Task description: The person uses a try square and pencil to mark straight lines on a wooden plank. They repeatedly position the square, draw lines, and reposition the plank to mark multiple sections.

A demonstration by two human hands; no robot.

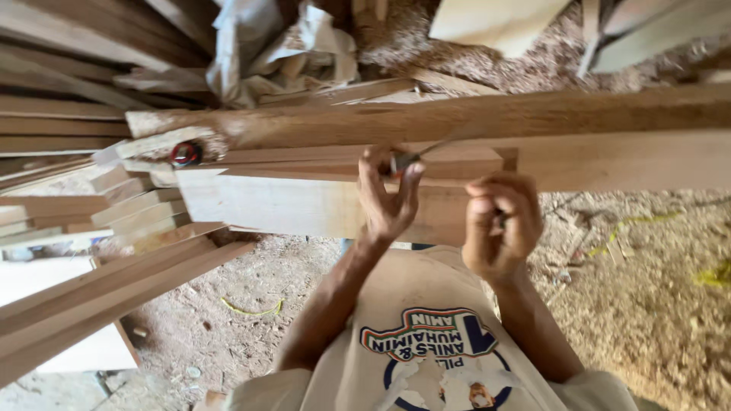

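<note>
Sawdust covers the floor (pixel 647 304) of this workshop, and planks are stacked all along the left side (pixel 61 129), with more leaning in below them. Across the middle run the long boards (pixel 579 114), and under them lies a shorter pale board (pixel 304 202), the one being worked on. The left hand (pixel 387 199) rests on its near edge and pinches a slim tool, a pencil or marker (pixel 405 161), against the face of the wood. The right hand (pixel 500 224) is curled shut just beside it; something may be inside the fist, but I cannot tell what. I see no line or cut on the board, so I judge the marking barely begun. A small red round thing (pixel 186 153) sits at the far left end
</note>
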